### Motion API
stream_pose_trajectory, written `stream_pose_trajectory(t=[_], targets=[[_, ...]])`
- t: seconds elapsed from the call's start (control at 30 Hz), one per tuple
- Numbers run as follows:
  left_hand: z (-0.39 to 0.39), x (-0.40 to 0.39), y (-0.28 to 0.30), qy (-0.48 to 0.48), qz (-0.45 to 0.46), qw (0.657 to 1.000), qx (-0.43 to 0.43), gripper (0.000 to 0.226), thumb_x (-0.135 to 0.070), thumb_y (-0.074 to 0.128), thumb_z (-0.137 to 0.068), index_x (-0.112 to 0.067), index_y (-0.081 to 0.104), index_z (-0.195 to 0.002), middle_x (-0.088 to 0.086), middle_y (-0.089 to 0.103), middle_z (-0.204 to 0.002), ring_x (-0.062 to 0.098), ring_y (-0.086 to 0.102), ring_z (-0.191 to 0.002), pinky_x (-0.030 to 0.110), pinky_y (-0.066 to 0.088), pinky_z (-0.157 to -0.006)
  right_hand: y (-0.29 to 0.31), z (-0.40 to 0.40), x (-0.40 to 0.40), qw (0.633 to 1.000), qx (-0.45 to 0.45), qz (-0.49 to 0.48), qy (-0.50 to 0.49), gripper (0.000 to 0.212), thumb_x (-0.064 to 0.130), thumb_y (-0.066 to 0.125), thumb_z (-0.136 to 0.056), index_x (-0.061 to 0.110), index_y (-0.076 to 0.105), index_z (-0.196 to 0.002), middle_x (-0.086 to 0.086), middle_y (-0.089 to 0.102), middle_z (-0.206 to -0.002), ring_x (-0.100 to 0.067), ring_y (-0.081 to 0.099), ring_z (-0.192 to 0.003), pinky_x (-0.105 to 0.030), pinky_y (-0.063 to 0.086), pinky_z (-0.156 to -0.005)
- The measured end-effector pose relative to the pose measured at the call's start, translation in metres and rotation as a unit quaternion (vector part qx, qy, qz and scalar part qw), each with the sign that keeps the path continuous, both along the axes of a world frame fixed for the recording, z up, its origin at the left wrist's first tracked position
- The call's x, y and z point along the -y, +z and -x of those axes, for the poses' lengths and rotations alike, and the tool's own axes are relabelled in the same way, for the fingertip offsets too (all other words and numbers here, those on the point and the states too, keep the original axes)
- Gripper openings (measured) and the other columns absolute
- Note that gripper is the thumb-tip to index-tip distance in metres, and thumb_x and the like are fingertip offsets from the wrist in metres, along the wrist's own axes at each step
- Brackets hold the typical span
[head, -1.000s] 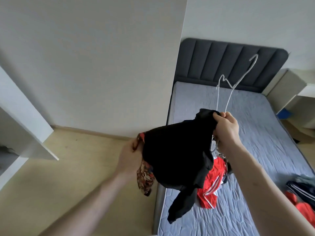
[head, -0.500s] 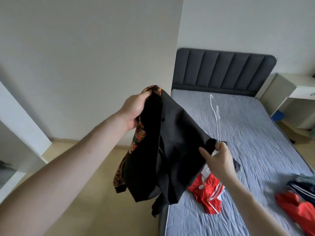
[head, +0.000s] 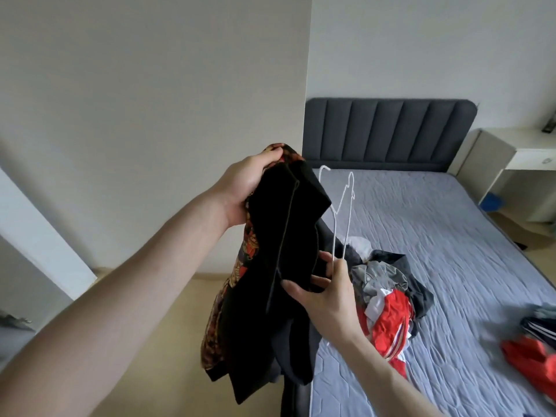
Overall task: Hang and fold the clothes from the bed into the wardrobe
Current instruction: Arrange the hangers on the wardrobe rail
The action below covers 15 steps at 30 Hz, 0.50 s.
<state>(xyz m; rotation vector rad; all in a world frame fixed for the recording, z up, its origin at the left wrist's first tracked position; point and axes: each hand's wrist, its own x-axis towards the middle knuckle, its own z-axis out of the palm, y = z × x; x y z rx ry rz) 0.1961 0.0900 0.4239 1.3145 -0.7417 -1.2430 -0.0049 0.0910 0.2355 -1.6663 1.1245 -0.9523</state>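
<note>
— Why is nothing hung yet?
— The bed (head: 451,251) holds a pile of clothes (head: 388,299); beside its edge, the left hand (head: 240,188) grips the black shirt (head: 270,266) high so it drapes, while the right hand (head: 328,293) pinches the hanger (head: 343,212), probably readying it.

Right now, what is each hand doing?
Left hand: grips the black garment.
Right hand: holds the white hanger.

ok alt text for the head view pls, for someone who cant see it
A person's left hand holds up a black garment with an orange patterned lining, while the right hand grips a white wire hanger beside it. Behind lies a grey bed with a clothes pile.
</note>
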Motion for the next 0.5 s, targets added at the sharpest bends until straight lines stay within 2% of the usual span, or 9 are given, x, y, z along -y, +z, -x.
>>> stream_pose_trajectory(t=[0.03, 0.07, 0.1, 0.17, 0.23, 0.3, 0.4, 0.43, 0.5], targets=[[-0.003, -0.001, 0.001, 0.005, 0.007, 1.0, 0.02, 0.041, -0.044, 0.07, -0.092, -0.008, 0.078, -0.11, 0.01, 0.077, -0.096, 0.025, 0.075, -0.084, 0.03, 0.06, -0.067, 0.0, -0.005, 0.004, 1.0, 0.013, -0.011, -0.006, 0.047, 0.036, 0.09, -0.069, 0.029, 0.048, -0.089, 0.022, 0.065, -0.09, 0.005, 0.065, -0.073, -0.019, 0.051, -0.062], [-0.006, -0.002, 0.001, 0.014, 0.019, 0.998, 0.057, 0.039, -0.044, 0.069, -0.093, -0.009, 0.08, -0.104, 0.009, 0.078, -0.097, 0.025, 0.077, -0.086, 0.03, 0.061, -0.068, -0.001, -0.007, 0.011, 1.0, 0.014, -0.009, -0.025, 0.038, 0.022, 0.083, -0.075, 0.024, 0.045, -0.08, 0.018, 0.059, -0.07, 0.003, 0.056, -0.06, -0.022, 0.046, -0.058], [-0.013, -0.003, 0.0, 0.028, 0.036, 0.992, 0.118, 0.037, -0.044, 0.068, -0.094, -0.01, 0.082, -0.098, 0.009, 0.079, -0.098, 0.024, 0.077, -0.089, 0.029, 0.062, -0.073, -0.002, -0.005, 0.02, 0.999, 0.017, -0.006, -0.046, 0.032, 0.012, 0.075, -0.078, 0.02, 0.044, -0.075, 0.014, 0.052, -0.063, -0.003, 0.048, -0.057, -0.027, 0.041, -0.057], [-0.034, -0.008, -0.005, 0.051, 0.055, 0.958, 0.276, 0.04, -0.046, 0.066, -0.094, -0.01, 0.078, -0.083, 0.004, 0.078, -0.089, 0.021, 0.075, -0.085, 0.031, 0.057, -0.082, 0.002, 0.009, 0.041, 0.995, 0.05, -0.024, -0.089, 0.021, 0.001, 0.065, -0.083, 0.013, 0.051, -0.074, 0.004, 0.055, -0.065, -0.009, 0.047, -0.059, -0.031, 0.038, -0.058], [-0.061, -0.016, -0.016, 0.074, 0.027, 0.901, 0.427, 0.048, -0.049, 0.064, -0.094, -0.012, 0.057, -0.065, -0.001, 0.056, -0.065, 0.018, 0.056, -0.063, 0.033, 0.043, -0.069, 0.012, 0.03, 0.066, 0.987, 0.075, -0.03, -0.142, 0.019, -0.003, 0.06, -0.083, 0.014, 0.056, -0.076, 0.0, 0.066, -0.074, -0.009, 0.05, -0.06, -0.03, 0.04, -0.062], [-0.083, -0.023, -0.031, 0.078, -0.008, 0.853, 0.516, 0.054, -0.049, 0.065, -0.096, -0.014, 0.041, -0.061, -0.001, 0.036, -0.059, 0.017, 0.037, -0.056, 0.034, 0.028, -0.061, 0.026, 0.051, 0.087, 0.982, 0.051, 0.002, -0.182, 0.025, -0.002, 0.06, -0.081, 0.019, 0.05, -0.071, 0.002, 0.072, -0.082, -0.003, 0.05, -0.06, -0.029, 0.041, -0.065], [-0.092, -0.025, -0.051, 0.061, -0.008, 0.832, 0.551, 0.059, -0.051, 0.064, -0.097, -0.015, 0.037, -0.059, -0.004, 0.031, -0.054, 0.015, 0.03, -0.05, 0.033, 0.024, -0.056, 0.052, 0.064, 0.103, 0.981, -0.01, 0.049, -0.19, 0.027, 0.002, 0.061, -0.082, 0.023, 0.049, -0.069, 0.005, 0.074, -0.089, -0.002, 0.054, -0.06, -0.03, 0.041, -0.06], [-0.089, -0.024, -0.054, 0.061, 0.0, 0.837, 0.544, 0.06, -0.053, 0.062, -0.097, -0.015, 0.038, -0.058, -0.005, 0.031, -0.053, 0.014, 0.031, -0.049, 0.032, 0.024, -0.054, 0.058, 0.064, 0.103, 0.981, -0.029, 0.059, -0.184, 0.025, 0.003, 0.062, -0.083, 0.024, 0.053, -0.073, 0.005, 0.075, -0.092, -0.006, 0.057, -0.064, -0.031, 0.044, -0.061], [-0.076, -0.017, -0.055, 0.069, 0.022, 0.868, 0.492, 0.06, -0.053, 0.06, -0.097, -0.017, 0.041, -0.054, -0.01, 0.037, -0.05, 0.011, 0.036, -0.047, 0.027, 0.028, -0.051, 0.066, 0.061, 0.089, 0.98, -0.051, 0.087, -0.172, 0.025, 0.007, 0.065, -0.083, 0.03, 0.055, -0.081, 0.009, 0.073, -0.099, -0.014, 0.064, -0.073, -0.035, 0.051, -0.069]])
